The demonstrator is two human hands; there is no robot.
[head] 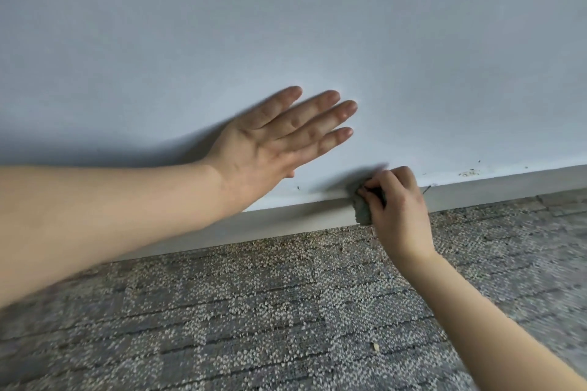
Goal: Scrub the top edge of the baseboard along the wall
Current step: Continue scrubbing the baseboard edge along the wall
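Observation:
A pale grey baseboard (295, 219) runs along the foot of a white wall (286, 25), rising toward the right. My right hand (397, 203) grips a grey-green scrub pad (362, 211) and presses it against the baseboard's top edge. Most of the pad is hidden under my fingers. My left hand (276, 140) lies flat on the wall above the baseboard, fingers spread and holding nothing, to the left of the pad.
Dark specks and crumbs (468, 172) cling to the wall just above the baseboard at the right. A small dark mark (298, 187) sits on the wall near my left hand. Grey patterned carpet (254, 311) covers the floor, with gritty debris along the baseboard.

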